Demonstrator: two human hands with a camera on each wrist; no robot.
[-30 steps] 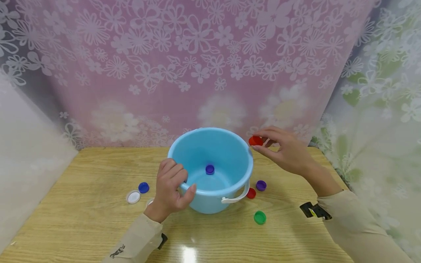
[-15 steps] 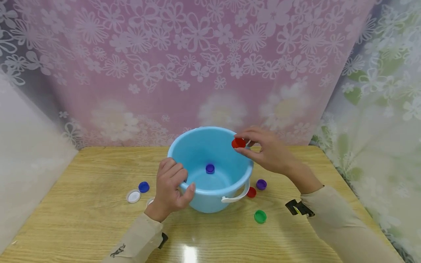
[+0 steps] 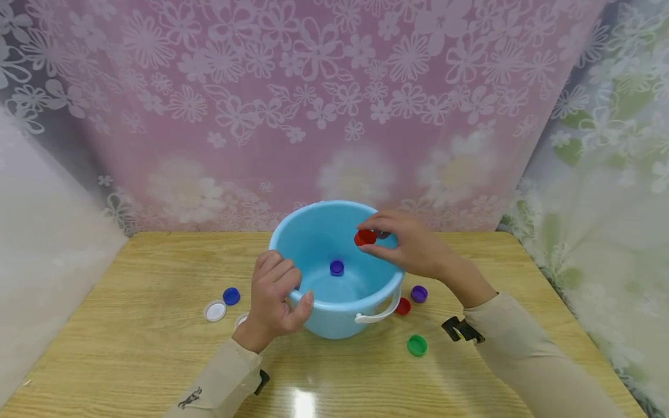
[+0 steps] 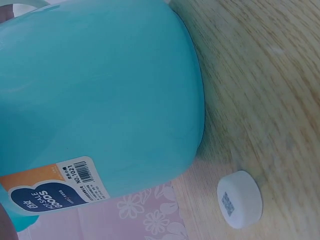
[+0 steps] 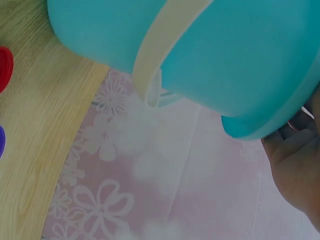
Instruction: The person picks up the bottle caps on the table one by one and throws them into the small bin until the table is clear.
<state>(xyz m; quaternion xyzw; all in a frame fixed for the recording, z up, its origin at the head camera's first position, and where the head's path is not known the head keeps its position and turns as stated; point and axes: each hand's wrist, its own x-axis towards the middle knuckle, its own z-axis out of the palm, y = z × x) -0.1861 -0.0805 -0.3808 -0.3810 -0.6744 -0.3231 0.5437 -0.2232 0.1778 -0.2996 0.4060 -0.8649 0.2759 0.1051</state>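
A light blue bucket (image 3: 334,322) stands on the wooden table, its white handle (image 3: 377,316) hanging at the front right. My left hand (image 3: 274,293) grips the bucket's left rim, fingers over the edge and thumb on the outside. Between the thumb and fingers of my right hand (image 3: 410,241), a red bottle cap (image 3: 365,237) is pinched over the bucket's opening. One purple cap (image 3: 337,267) lies on the bucket floor. In the right wrist view, part of the right hand (image 5: 295,165) shows beyond the rim; the pinched cap is hidden there.
Right of the bucket lie a red cap (image 3: 403,306), a purple cap (image 3: 419,294) and a green cap (image 3: 417,345). To the left are a blue cap (image 3: 231,296), a white cap (image 3: 215,310) and another white cap (image 4: 240,199), partly behind the left wrist in the head view.
My right hand has moved left with the red bottle cap, from outside the right rim to over the bucket's opening. The left hand keeps its hold on the rim.
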